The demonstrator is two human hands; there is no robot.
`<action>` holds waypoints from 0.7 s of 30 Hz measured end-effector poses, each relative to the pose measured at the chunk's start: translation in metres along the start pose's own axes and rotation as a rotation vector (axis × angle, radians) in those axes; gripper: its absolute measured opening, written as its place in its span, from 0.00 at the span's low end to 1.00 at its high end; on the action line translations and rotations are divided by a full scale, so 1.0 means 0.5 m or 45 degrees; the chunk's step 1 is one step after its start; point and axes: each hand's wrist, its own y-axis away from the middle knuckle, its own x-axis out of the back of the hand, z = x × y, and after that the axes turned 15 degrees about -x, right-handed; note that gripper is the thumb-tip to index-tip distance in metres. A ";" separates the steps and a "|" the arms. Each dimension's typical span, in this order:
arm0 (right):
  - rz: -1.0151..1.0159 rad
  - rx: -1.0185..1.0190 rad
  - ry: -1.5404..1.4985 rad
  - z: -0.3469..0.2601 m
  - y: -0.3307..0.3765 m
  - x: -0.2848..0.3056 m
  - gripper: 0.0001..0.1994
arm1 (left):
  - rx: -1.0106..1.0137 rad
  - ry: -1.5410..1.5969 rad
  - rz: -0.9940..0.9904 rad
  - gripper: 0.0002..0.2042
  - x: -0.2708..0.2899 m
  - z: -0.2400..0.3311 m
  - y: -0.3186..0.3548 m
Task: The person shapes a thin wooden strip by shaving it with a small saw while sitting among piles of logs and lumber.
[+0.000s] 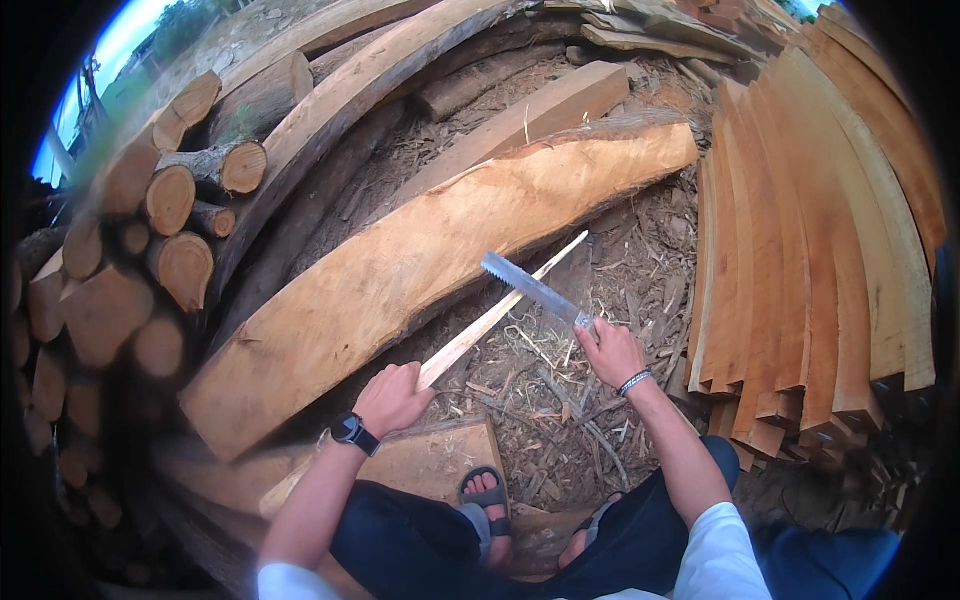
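Observation:
My left hand (pixel 393 398) is closed round a pale peeled stick (pixel 470 335), whose thin far end points up and to the right. The stick's near end shows again behind my left forearm. In my right hand (pixel 612 352) is a hand saw (pixel 535 290) with a grey toothed blade; my fingers wrap its handle, which is mostly hidden. The blade crosses the stick near its far part, its tip pointing up and to the left. Whether the blade touches the stick, I cannot tell. Just beyond both lies a broad sawn slab (pixel 400 270) with a bark edge.
Sawn planks (pixel 800 260) are stacked on the right. Cut logs (pixel 184 265) are piled on the left. A squared beam (pixel 510 130) lies behind the slab. Wood chips, bark and twigs (pixel 590 430) cover the ground. My sandalled foot (pixel 488 500) is by a board (pixel 430 460).

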 end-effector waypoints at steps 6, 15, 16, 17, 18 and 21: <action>-0.089 0.034 0.004 -0.004 0.017 -0.014 0.28 | 0.041 -0.068 0.037 0.16 0.009 0.012 0.004; -0.129 0.043 0.051 -0.014 0.029 -0.018 0.28 | 0.037 -0.130 0.041 0.16 0.011 0.023 0.002; -0.209 0.111 0.095 -0.025 0.048 -0.030 0.29 | 0.037 -0.128 0.042 0.16 0.011 0.023 0.001; -0.215 0.096 0.067 -0.025 0.045 -0.029 0.28 | 0.038 -0.126 0.043 0.16 0.012 0.026 -0.002; -0.177 0.031 0.038 -0.021 0.034 -0.028 0.28 | 0.040 -0.129 0.033 0.16 0.012 0.026 0.002; -0.047 -0.139 -0.079 0.019 -0.033 0.013 0.28 | 0.014 -0.152 0.042 0.16 0.013 0.039 0.001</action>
